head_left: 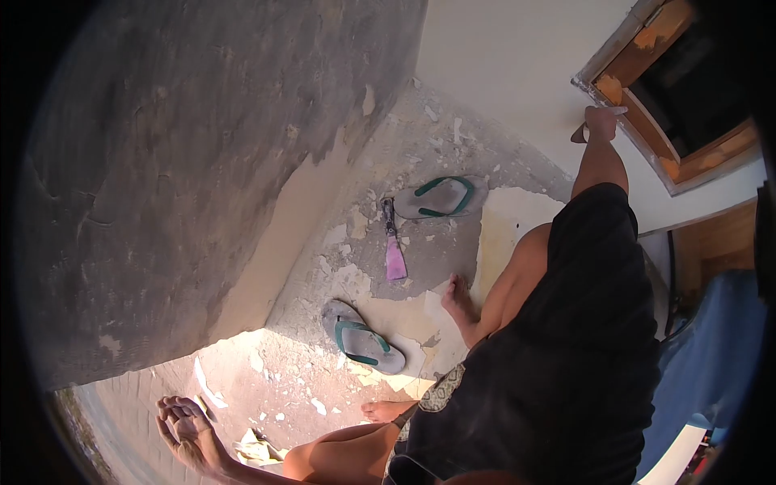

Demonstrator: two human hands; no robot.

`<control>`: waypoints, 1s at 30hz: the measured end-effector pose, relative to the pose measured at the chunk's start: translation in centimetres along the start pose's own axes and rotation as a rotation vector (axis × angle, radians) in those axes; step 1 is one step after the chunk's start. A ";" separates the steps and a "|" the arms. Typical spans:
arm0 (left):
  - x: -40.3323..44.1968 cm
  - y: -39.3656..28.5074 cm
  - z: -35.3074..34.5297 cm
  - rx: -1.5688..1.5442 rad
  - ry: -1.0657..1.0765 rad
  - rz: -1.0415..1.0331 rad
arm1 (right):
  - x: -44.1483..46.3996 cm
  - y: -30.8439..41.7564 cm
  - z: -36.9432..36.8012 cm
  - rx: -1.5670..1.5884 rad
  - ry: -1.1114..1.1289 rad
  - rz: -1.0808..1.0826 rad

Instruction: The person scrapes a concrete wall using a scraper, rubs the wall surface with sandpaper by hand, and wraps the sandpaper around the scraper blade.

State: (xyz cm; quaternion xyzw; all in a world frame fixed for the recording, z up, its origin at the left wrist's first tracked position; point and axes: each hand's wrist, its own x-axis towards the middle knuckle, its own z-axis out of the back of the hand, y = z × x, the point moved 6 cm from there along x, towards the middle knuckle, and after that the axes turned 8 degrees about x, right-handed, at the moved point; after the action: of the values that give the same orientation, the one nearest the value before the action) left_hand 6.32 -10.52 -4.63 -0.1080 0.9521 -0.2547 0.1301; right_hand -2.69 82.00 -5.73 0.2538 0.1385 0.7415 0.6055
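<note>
My right hand (600, 123) is at the upper right, closed round a small scraper (579, 134) beside the wooden window frame (653, 129). Part of the tool shows on either side of my fingers. At the lower left, my left hand (187, 432) is held out with its palm up and fingers apart, holding nothing. On the floor between my hands lies a scraper with a pink blade (394, 259) and a dark handle.
One flip-flop with green straps (440, 198) lies above my bare foot, another (364, 338) below left. Peeled flakes litter the floor (311, 364). A grey, peeling wall (178, 162) fills the left. Blue fabric (703, 364) hangs at the right.
</note>
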 end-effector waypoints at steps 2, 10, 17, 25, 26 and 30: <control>-0.1 0.0 0.0 0.012 0.005 -0.011 | 0.8 -1.1 -1.0 0.006 0.051 -0.052; -0.9 -0.7 0.4 -0.029 0.000 -0.031 | -1.0 0.4 -3.0 0.140 0.178 -0.108; -1.3 -1.1 0.7 -0.019 0.001 -0.059 | 0.5 -0.4 -5.4 0.113 0.014 -0.034; -1.5 -0.9 0.3 -0.048 0.026 -0.051 | 0.1 -0.2 -5.8 0.164 0.170 -0.088; -1.6 -1.0 0.4 -0.048 0.019 -0.060 | 0.2 -0.2 -6.1 0.161 0.182 -0.077; -1.7 -1.4 0.9 -0.042 0.020 -0.065 | -0.2 0.3 -6.0 0.171 0.194 -0.046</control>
State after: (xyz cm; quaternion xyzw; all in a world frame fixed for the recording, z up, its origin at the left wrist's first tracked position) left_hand 8.42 -11.61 -4.33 -0.1389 0.9545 -0.2400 0.1099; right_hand -6.15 82.34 -10.65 0.2286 0.2649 0.7338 0.5823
